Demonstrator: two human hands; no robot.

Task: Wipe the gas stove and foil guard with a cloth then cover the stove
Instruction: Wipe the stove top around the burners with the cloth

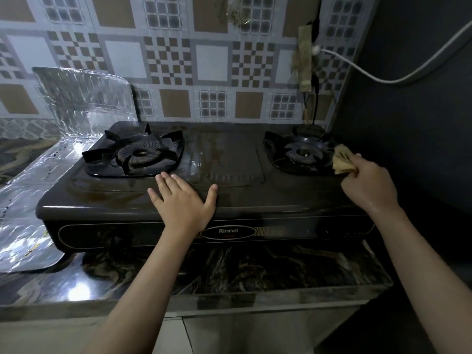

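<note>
The left hand [182,200] lies flat, fingers spread, on the glossy dark stove [224,159] near its front edge. The right hand [367,186] pinches a crumpled tan cloth [341,159] at the right burner [302,153]. The crinkled silver foil guard [84,95] stands at the stove's left edge.

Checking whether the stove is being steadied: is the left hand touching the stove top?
Touching. The head view shows the left hand lying flat, fingers spread, on the stove top near its front edge, with no gap visible beneath it.
</note>
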